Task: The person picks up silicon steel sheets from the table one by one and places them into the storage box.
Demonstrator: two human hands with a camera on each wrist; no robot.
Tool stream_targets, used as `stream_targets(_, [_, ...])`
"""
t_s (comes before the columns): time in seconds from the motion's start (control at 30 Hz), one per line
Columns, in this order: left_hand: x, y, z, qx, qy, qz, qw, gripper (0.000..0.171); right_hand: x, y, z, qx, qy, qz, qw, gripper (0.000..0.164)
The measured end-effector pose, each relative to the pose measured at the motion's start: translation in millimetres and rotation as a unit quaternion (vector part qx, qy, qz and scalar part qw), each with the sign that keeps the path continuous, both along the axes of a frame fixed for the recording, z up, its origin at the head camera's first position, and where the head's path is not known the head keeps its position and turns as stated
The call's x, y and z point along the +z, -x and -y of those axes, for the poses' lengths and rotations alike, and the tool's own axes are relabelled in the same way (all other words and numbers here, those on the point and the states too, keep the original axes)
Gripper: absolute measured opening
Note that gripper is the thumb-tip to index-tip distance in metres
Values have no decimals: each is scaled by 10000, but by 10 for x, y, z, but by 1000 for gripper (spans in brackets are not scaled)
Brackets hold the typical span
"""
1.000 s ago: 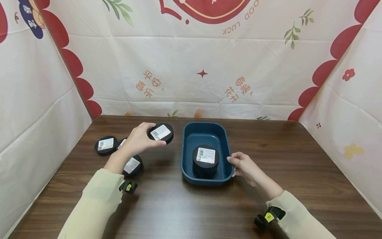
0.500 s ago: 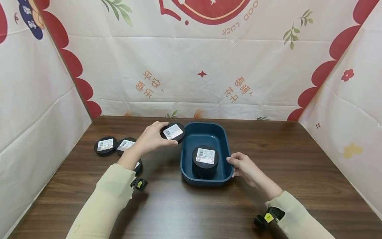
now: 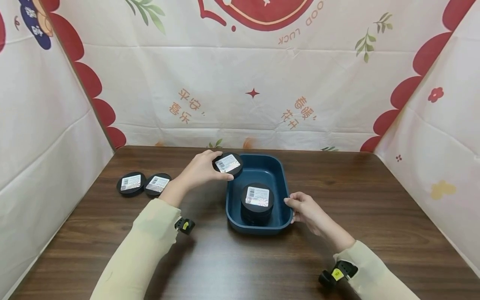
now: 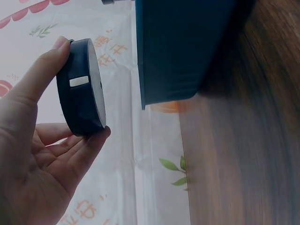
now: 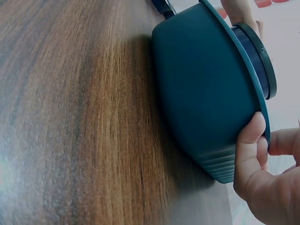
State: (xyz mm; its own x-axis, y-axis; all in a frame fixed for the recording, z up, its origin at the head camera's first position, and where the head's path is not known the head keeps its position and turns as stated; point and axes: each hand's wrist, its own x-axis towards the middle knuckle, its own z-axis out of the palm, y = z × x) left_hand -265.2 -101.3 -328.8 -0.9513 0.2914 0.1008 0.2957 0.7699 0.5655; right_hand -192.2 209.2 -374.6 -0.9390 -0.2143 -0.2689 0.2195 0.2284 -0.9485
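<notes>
My left hand (image 3: 198,170) grips a flat round black disc (image 3: 228,163) by its edge, thumb on one side and fingers on the other. The disc bears a white label on top and overlaps the left rim of a blue rectangular bin (image 3: 233,227) in the head view. Its pale underside and dark side wall show in the left wrist view. Inside the bin, toward the near end, stands a stack of similar black discs (image 3: 257,197). My right hand (image 3: 306,209) pinches the bin's rim near its front right corner; in the right wrist view thumb and fingers (image 5: 255,129) straddle the rim.
Two more labelled discs, one at the far left (image 3: 131,184) and one beside it (image 3: 158,184), lie on the brown wooden table (image 3: 232,266). A printed white cloth (image 3: 240,108) hangs behind the table and along both sides.
My left hand has carried its disc rightward, from left of the bin to over its left rim. A disc near my left forearm is now hidden behind the sleeve. My right hand stays put.
</notes>
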Motion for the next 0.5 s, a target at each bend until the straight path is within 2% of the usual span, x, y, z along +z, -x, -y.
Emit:
stream_targets(0.23, [-21, 90, -163, -214, 138, 41, 9997, 95, -5, -9, 2, -68, -21, 37, 10000, 20])
stream_targets(0.5, [-21, 130, -346, -600, 620, 1, 9963, 93, 0, -14, 1, -95, -23, 17, 10000, 22])
